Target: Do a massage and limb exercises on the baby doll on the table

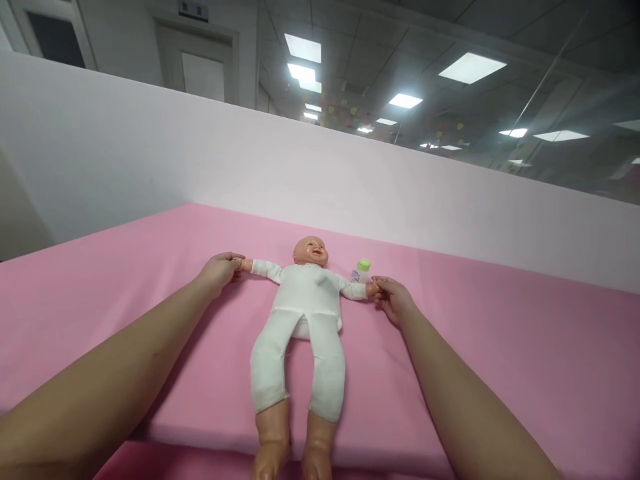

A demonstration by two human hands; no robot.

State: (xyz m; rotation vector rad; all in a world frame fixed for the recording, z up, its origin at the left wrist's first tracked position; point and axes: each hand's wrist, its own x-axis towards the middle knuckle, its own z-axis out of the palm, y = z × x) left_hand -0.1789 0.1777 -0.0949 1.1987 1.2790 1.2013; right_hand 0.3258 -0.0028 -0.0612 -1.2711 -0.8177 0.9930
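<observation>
A baby doll (309, 293) with a white cloth body lies on its back on a pink padded surface (150, 280). Its head points to the far side, and its bare feet hang over the near edge. Both doll arms are stretched out sideways. My left hand (221, 272) is closed round the doll's hand on the left. On the other side, the fingers of my right hand (393, 298) pinch the doll's other hand. Just beyond that doll arm stands a small clear bottle (361, 271) with a green cap and a printed label.
A low white wall (320, 167) borders the far side of the pink surface. Behind it are a door (200, 67) at the left and a glass pane reflecting ceiling lights (470, 68).
</observation>
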